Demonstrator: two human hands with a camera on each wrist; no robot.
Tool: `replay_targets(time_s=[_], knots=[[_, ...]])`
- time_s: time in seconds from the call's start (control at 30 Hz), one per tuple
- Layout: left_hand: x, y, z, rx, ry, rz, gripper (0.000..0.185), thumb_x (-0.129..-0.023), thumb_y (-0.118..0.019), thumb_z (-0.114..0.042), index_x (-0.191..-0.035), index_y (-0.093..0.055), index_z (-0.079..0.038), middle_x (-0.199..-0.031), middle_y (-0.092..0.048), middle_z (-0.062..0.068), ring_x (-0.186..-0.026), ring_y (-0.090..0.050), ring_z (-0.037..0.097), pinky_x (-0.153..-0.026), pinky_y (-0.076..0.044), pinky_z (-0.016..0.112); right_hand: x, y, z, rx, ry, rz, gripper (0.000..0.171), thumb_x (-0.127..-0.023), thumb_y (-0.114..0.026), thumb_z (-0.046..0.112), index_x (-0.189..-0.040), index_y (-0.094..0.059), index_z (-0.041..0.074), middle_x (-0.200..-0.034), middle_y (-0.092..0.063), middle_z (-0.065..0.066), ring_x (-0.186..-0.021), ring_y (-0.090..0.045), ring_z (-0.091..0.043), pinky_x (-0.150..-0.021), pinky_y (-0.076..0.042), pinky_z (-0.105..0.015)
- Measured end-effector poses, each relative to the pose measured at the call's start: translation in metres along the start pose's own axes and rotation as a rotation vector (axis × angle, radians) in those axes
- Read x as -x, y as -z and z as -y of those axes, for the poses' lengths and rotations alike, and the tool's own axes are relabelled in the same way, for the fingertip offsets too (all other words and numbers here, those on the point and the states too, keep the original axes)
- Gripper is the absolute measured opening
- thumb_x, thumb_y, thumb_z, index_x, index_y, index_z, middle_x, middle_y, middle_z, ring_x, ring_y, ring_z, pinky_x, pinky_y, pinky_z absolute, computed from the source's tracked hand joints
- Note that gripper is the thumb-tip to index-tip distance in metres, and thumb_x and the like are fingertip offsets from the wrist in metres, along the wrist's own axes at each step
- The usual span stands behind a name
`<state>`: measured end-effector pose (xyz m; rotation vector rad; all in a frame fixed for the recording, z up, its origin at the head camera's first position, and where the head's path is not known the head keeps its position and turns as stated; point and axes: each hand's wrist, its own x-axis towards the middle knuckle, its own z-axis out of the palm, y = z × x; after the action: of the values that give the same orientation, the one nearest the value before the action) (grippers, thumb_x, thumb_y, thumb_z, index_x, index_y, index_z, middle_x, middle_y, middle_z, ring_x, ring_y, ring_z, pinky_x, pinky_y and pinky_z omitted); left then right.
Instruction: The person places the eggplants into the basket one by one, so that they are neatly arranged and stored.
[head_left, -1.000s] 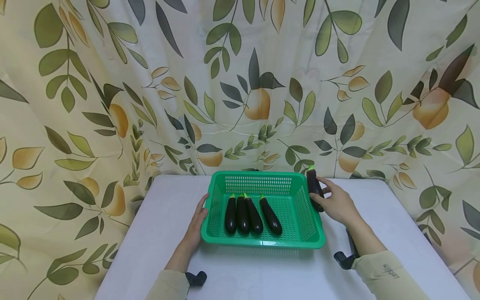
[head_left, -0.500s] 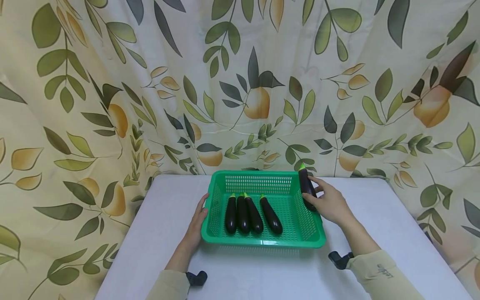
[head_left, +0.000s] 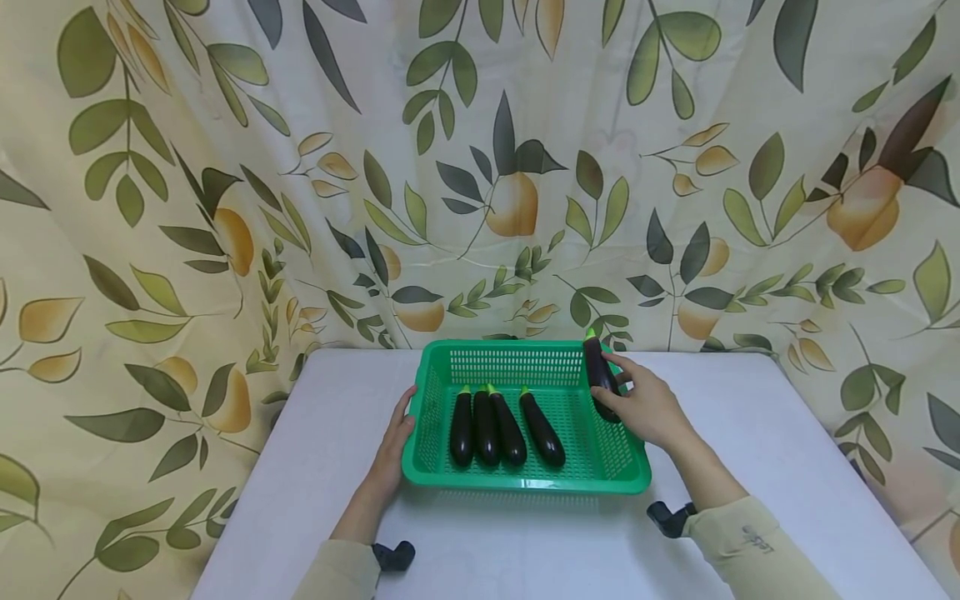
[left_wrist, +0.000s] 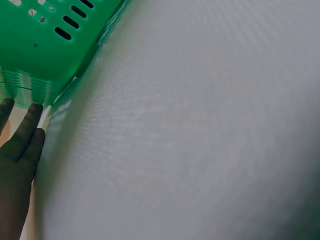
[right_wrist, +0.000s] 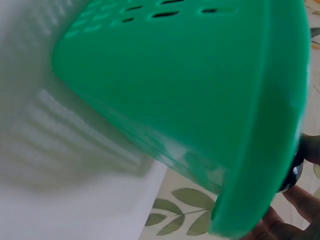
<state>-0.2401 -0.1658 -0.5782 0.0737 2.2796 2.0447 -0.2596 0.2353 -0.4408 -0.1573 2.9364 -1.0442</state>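
Note:
A green plastic basket (head_left: 525,486) stands on the table with several dark eggplants (head_left: 542,432) lying in its left and middle part. My right hand (head_left: 651,408) pinches another eggplant (head_left: 602,375) between thumb and fingers, over the basket's right end, its green stem end pointing away. In the right wrist view the basket's side (right_wrist: 170,95) covers most of this eggplant (right_wrist: 295,175), leaving only a small glossy part beside the fingertips. At the basket's left end, my left hand (head_left: 392,450) rests against the rim. Straight fingers (left_wrist: 29,132) show beside the basket wall in the left wrist view.
A white cloth (head_left: 480,550) covers the table under the basket. Behind it hangs a curtain (head_left: 300,208) printed with leaves and fruit. Each wrist carries a black camera mount, one on the left (head_left: 393,557) and one on the right (head_left: 670,518).
My right hand has carried the eggplant leftward, from outside the basket's right rim to over its inside. The left hand and the basket have stayed in place.

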Motion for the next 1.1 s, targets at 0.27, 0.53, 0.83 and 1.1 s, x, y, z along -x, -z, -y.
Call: replay_targets(time_s=[0.27,0.53,0.83,1.1], knots=[[0.000,0.000,0.000,0.004,0.006,0.000,0.046,-0.108,-0.028,-0.058,-0.153,-0.025,-0.063,-0.174,-0.015,-0.011,-0.163,-0.006,0.033,-0.121,-0.004,0.074,-0.001,-0.006,0.005,-0.011,0.031,0.006,0.070,-0.101,-0.067,0.034,-0.160,-0.039,0.010,-0.127,-0.064,-0.028,-0.106,-0.066,-0.039,-0.076,-0.062,-0.044],[0.000,0.000,0.001,-0.001,0.009,-0.002,0.046,-0.108,-0.028,-0.059,-0.153,-0.025,-0.063,-0.174,-0.015,-0.010,-0.163,-0.007,0.034,-0.121,-0.005,0.075,-0.002,-0.014,0.009,-0.030,0.046,0.038,0.069,-0.100,-0.069,0.034,-0.158,-0.041,0.010,-0.124,-0.065,-0.026,-0.098,-0.068,-0.032,-0.070,-0.061,-0.037],[0.002,-0.001,0.000,0.011,0.010,0.002,0.046,-0.109,-0.027,-0.058,-0.154,-0.024,-0.063,-0.174,-0.016,-0.008,-0.162,-0.011,0.034,-0.121,-0.009,0.075,-0.003,-0.028,0.011,-0.015,0.052,0.058,0.069,-0.099,-0.070,0.036,-0.157,-0.043,0.011,-0.127,-0.066,-0.026,-0.106,-0.068,-0.037,-0.072,-0.059,-0.039],[0.002,-0.001,0.000,0.011,0.013,0.009,0.046,-0.108,-0.027,-0.059,-0.154,-0.024,-0.063,-0.173,-0.017,-0.008,-0.162,-0.011,0.034,-0.121,-0.009,0.075,-0.002,-0.036,0.014,0.035,0.074,0.067,0.065,-0.098,-0.071,0.033,-0.154,-0.047,0.008,-0.122,-0.068,-0.020,-0.105,-0.067,-0.032,-0.073,-0.058,-0.040]])
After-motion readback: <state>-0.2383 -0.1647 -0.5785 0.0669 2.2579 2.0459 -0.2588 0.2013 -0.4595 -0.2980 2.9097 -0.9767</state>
